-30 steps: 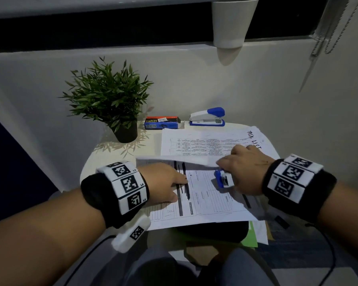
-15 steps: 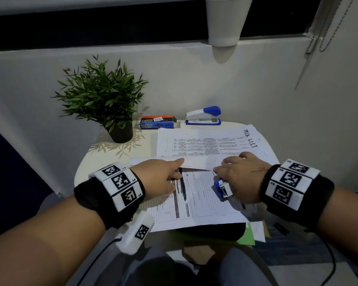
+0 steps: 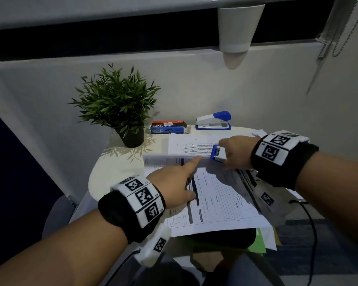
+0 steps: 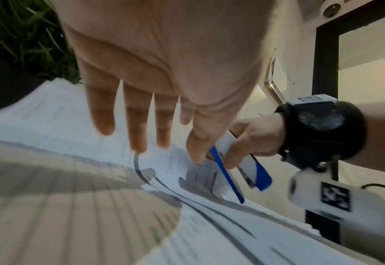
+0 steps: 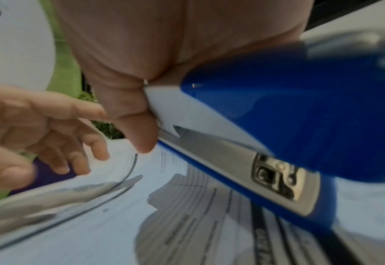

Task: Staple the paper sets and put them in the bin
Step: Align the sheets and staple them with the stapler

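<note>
While the hands work: printed white paper sheets lie spread over the near right part of the small round pale table, their near edge hanging past its rim.
Lifted sheet: its far edge is raised off the stack, blurred.
Right hand: fingers and thumb curled round a small blue-and-white stapler, held at that raised edge.
Left hand: fingers straight and slightly spread, the forefinger reaching to the lifted edge, holding nothing.
Far edge of the table: a second blue-and-white stapler, beside it a blue-and-orange staples box.
Far left edge: green leafy plant in a black pot.
Wall above: white cone-shaped holder.
</note>
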